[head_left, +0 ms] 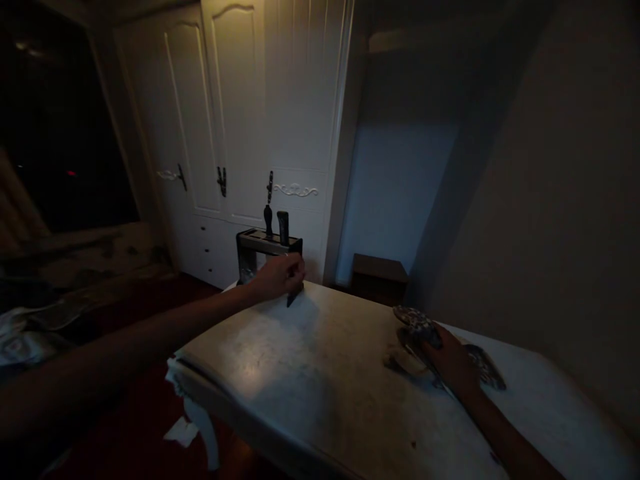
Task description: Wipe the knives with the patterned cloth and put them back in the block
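Note:
My left hand (pixel 280 275) reaches across the pale table (pixel 310 360) to its far end, fingers closed round a small dark object (pixel 294 297) whose tip touches the tabletop. It is just in front of a dark knife block (pixel 265 250) with two handles (pixel 276 227) sticking up. My right hand (pixel 453 363) rests near the table's right side on a pile of patterned, flat objects (pixel 417 321); its fingers are hidden in the dim light, so I cannot tell whether it grips them.
White wardrobe doors (pixel 235 113) with dark handles fill the back. A small dark nightstand (pixel 377 273) stands behind the table. A bed with rumpled covers (pixel 75 280) lies at the left. A wall (pixel 560 200) runs close along the right.

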### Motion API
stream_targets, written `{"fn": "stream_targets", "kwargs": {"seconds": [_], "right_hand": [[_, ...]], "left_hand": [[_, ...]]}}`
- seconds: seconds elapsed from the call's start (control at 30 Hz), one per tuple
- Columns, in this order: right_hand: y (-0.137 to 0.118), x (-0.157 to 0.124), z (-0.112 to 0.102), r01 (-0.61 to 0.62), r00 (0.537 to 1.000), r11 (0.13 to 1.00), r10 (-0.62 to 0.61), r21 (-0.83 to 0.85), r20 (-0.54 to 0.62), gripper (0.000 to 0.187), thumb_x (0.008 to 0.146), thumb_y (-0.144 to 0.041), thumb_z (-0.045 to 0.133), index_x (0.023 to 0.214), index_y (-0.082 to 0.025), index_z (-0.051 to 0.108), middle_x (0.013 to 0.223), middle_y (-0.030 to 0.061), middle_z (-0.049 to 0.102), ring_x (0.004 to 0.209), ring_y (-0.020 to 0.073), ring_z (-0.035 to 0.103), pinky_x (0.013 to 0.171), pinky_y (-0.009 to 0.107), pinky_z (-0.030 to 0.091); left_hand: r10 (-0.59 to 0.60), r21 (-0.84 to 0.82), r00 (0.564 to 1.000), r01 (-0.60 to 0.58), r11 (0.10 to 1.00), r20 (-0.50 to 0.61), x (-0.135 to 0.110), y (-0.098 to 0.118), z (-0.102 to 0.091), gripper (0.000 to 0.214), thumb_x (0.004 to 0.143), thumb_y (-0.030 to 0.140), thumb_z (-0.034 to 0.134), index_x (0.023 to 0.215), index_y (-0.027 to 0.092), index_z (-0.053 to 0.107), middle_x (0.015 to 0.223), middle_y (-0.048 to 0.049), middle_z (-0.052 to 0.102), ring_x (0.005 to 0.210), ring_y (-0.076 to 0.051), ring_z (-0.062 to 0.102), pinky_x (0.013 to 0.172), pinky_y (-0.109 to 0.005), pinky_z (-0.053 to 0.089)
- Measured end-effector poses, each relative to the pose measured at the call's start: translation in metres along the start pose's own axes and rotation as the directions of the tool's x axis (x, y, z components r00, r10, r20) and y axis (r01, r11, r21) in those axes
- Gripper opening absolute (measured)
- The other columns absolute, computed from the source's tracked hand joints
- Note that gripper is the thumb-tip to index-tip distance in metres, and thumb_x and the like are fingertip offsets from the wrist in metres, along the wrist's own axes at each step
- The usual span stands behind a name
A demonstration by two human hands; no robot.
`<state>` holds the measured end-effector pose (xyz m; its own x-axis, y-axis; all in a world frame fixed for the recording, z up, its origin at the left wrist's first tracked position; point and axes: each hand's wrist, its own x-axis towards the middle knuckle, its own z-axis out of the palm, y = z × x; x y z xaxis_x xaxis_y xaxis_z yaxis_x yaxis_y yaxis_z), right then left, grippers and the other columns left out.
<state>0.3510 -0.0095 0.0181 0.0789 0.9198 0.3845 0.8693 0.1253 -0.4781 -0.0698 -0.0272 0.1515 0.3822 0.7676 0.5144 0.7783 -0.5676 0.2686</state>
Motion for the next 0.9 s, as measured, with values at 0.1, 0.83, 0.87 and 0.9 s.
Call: {"fn": "stream_targets", "kwargs": {"seconds": [0.1,0.83,0.87,0.9], "right_hand": [[0.006,0.0,0.0,-0.003,1.0,0.999,0.001,0.051,0.028,0.065,0.078,-0.057,0.044,0.127,-0.015,0.054,0.13,0.0158,0.061,0.118,0.0344,0.057,0.099,0.046,0.043],[0.018,0.001,0.004,0.01,0.997,0.984,-0.022,0.178,0.068,0.069,0.068,-0.064,0.049,0.121,-0.021,0.06,0.124,0.0127,0.066,0.109,0.0364,0.063,0.092,0.049,0.048],[0.017,0.001,0.003,0.009,0.997,0.984,-0.022,0.179,0.072,0.069,0.068,-0.065,0.049,0.121,-0.021,0.06,0.123,0.0127,0.066,0.109,0.0365,0.063,0.092,0.05,0.048],[0.017,0.001,0.003,0.009,0.997,0.983,-0.023,0.182,0.074,0.071,0.068,-0.065,0.049,0.122,-0.021,0.06,0.124,0.0129,0.066,0.109,0.0365,0.063,0.092,0.05,0.048]], "left_hand": [[-0.005,0.025,0.956,0.013,1.0,-0.294,0.022,-0.004,-0.032,0.021,0.083,0.028,0.051,0.101,0.018,0.055,0.085,-0.0032,0.063,0.072,-0.016,0.057,0.068,-0.028,0.044],[-0.642,-0.326,0.679,0.553,0.766,-0.357,0.106,-0.041,-0.068,0.049,0.063,0.02,0.073,0.108,0.01,0.056,0.103,-0.0146,0.064,0.095,-0.025,0.062,0.076,-0.034,0.049],[-0.663,-0.344,0.676,0.569,0.747,-0.321,0.107,-0.043,-0.067,0.039,0.063,0.02,0.074,0.098,0.01,0.059,0.091,-0.0124,0.066,0.086,-0.024,0.063,0.071,-0.033,0.049],[-0.682,-0.363,0.673,0.583,0.727,-0.287,0.107,-0.045,-0.067,0.03,0.063,0.02,0.075,0.087,0.01,0.061,0.081,-0.01,0.065,0.079,-0.023,0.064,0.067,-0.032,0.049]]}}
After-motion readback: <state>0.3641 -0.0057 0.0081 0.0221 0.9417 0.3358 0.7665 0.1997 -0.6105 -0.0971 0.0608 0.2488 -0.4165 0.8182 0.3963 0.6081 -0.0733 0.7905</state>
